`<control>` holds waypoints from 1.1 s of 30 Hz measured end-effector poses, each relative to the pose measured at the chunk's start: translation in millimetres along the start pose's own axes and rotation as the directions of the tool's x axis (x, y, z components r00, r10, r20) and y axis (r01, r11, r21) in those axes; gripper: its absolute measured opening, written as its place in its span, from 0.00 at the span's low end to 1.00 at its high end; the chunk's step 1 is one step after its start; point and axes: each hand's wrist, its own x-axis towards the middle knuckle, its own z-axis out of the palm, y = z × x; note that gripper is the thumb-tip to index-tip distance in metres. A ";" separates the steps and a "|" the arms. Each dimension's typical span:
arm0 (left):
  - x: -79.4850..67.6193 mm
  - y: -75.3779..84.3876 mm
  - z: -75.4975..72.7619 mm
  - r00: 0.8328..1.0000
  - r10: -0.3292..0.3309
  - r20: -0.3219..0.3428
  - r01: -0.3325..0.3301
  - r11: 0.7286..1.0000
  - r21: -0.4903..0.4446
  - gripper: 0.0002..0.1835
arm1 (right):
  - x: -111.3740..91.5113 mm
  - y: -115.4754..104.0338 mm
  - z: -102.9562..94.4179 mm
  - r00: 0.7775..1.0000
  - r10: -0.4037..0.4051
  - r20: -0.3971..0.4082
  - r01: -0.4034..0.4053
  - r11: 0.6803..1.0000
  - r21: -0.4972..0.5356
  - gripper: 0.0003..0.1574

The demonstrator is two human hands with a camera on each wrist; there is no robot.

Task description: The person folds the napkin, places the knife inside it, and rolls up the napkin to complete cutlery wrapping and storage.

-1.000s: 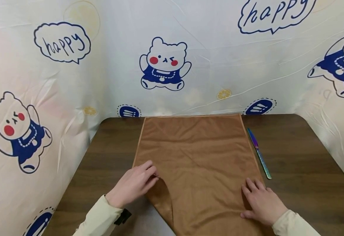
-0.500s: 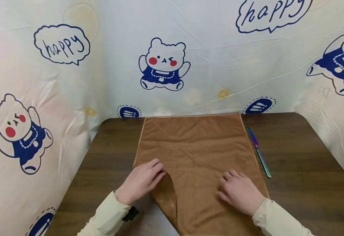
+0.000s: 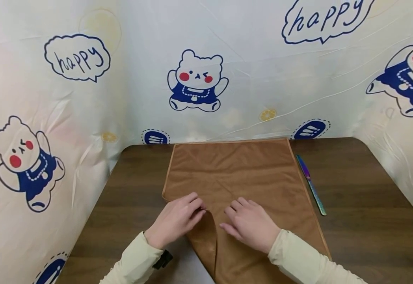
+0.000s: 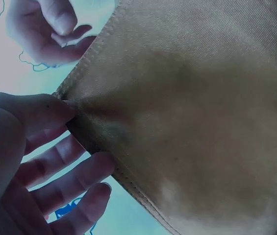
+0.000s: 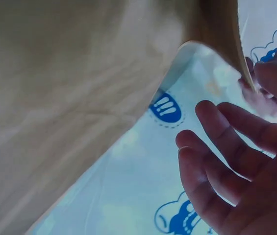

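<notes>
Up to the table's (image 3: 362, 189) far edge, spread brown cloth (image 3: 235, 169), left hand (image 3: 177, 219) pinching its raised corner, right hand (image 3: 252, 224) empty, fingers relaxed, knife (image 3: 306, 172) just beside its right edge.

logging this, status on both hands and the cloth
Left hand pinching brown cloth by a lifted corner. Right hand over cloth, holding nothing. Knife beside cloth, not in the way.

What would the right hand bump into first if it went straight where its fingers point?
Probably the brown cloth, which the right hand points across, aiming close by the left hand; depth is hard to judge.
</notes>
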 end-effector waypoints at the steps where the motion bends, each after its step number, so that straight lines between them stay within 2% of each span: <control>1: -0.3 0.6 -0.1 1.000 0.001 -0.003 -0.001 1.000 -0.001 0.02 | 2.6 -2.2 1.1 1.000 -0.008 -0.009 0.008 1.000 -0.006 0.17; 10: 0.8 3.5 -0.2 1.000 -0.011 -0.013 0.010 1.000 -0.011 0.02 | 18.1 -12.3 9.7 0.997 -0.005 -0.078 0.005 1.000 -0.002 0.15; 21: -0.4 5.9 4.8 0.999 -0.012 -0.031 0.012 1.000 -0.009 0.03 | 24.5 -15.2 14.3 0.999 0.006 -0.043 -0.005 1.000 0.026 0.04; 29: -9.5 7.6 10.6 0.993 -0.110 0.031 0.111 0.992 -0.063 0.13 | 25.9 -9.8 18.3 0.998 0.044 -0.048 -0.040 0.996 0.080 0.03; 33: -17.0 7.9 15.1 0.992 -0.096 0.079 0.099 0.995 -0.030 0.07 | 25.1 -5.5 20.4 0.998 0.055 -0.033 -0.052 0.995 0.088 0.02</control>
